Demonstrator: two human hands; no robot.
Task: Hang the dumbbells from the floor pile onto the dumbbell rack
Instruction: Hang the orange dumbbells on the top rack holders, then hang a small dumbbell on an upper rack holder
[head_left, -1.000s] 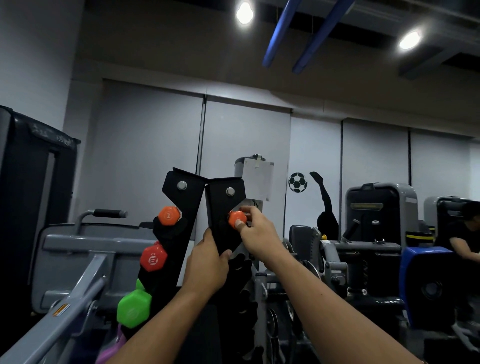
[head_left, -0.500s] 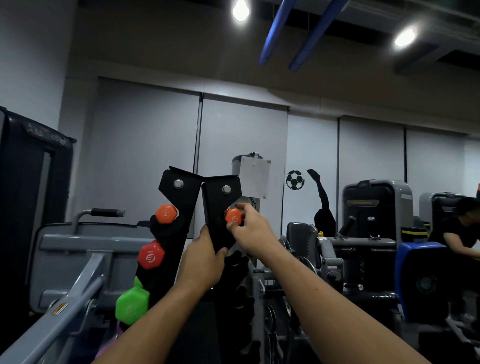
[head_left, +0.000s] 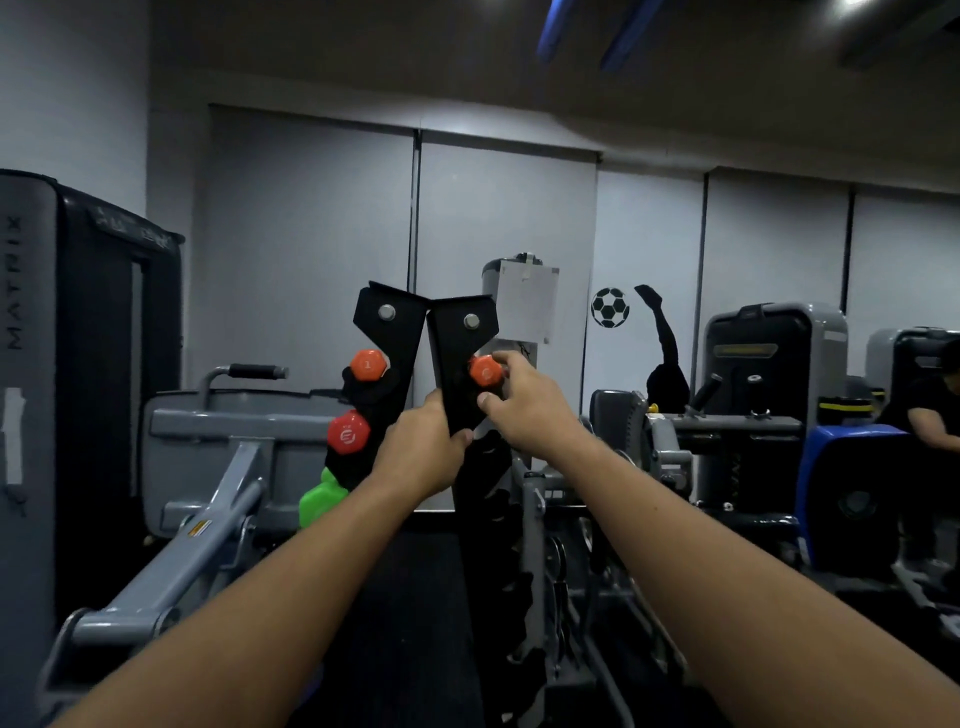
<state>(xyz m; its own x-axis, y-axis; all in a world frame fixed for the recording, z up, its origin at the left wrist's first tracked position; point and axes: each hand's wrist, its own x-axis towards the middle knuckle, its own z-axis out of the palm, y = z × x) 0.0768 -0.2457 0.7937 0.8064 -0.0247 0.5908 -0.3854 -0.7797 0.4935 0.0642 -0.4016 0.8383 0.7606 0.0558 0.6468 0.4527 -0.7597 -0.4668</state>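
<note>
Forearms reach up from the bottom edge of my view, both bare and stretched toward the dumbbell rack (head_left: 457, 364). My left hand (head_left: 423, 452) is curled around the lower edge of the rack's right-hand black plate, fingers wrapped behind it and gripping it. My right hand (head_left: 524, 397) sits just beside it, fingertips pinching the orange dumbbell (head_left: 484, 370) against the right edge of that same plate, thumb underneath the weight. I cannot tell whether the dumbbell is fully seated in its slot, since my fingers cover its far end.

On the rack's left plate three more weights hang one below another: a small orange dumbbell marked 1 (head_left: 368, 364) at the top, a red dumbbell (head_left: 348, 432) under it, and a green dumbbell (head_left: 319, 499) lowest, partly hidden by my left wrist. The rack's lower half is dark and hard to make out.

A grey weight machine (head_left: 218, 447) stands to the left, near the rack. Beyond it are pale wall panels with a football sticker (head_left: 609, 307). At the right edge a person in black (head_left: 935, 410) is cut off by the frame.
</note>
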